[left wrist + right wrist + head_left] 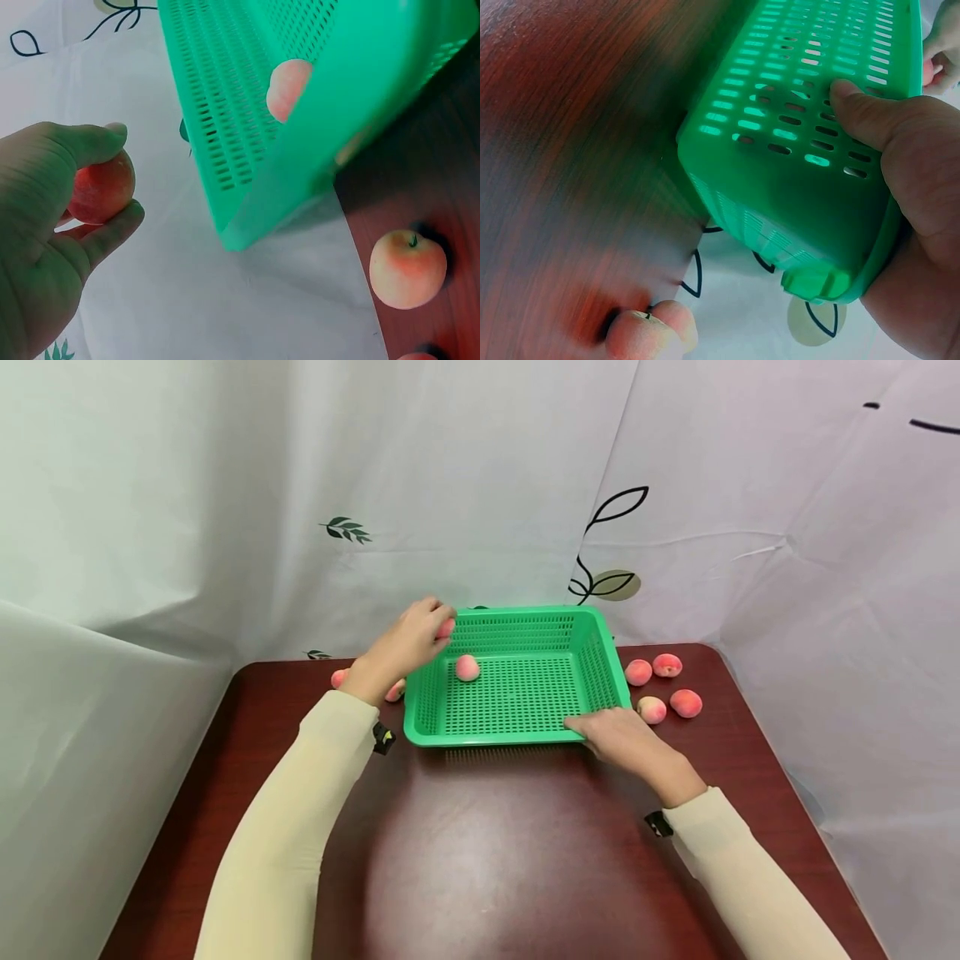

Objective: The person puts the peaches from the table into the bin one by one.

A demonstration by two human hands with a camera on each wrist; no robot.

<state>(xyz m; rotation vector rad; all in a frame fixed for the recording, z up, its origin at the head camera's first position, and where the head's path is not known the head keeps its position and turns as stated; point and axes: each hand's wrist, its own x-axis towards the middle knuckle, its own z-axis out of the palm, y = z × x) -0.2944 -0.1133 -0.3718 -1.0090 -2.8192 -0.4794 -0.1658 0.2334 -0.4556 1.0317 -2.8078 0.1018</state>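
Note:
My left hand (pixel 411 639) pinches a red peach (pixel 105 191) between thumb and fingers, beside the back left corner of a green plastic basket (pixel 495 740). In the left wrist view, a gap separates this peach from the basket wall. One pink peach (pixel 467 667) lies inside the basket, toward its left side. At the front right corner, my right hand (pixel 626 739) grips the basket rim. The right wrist view shows its thumb (pixel 862 112) laid against the slotted wall; the other fingers are mostly hidden.
Several peaches (pixel 651 710) lie on the dark red table (pixel 487 860) right of the basket. Left of it are two more, a pale peach (pixel 408 268) and a partly hidden peach (pixel 339 677). A white cloth (pixel 480 485) hangs behind the table.

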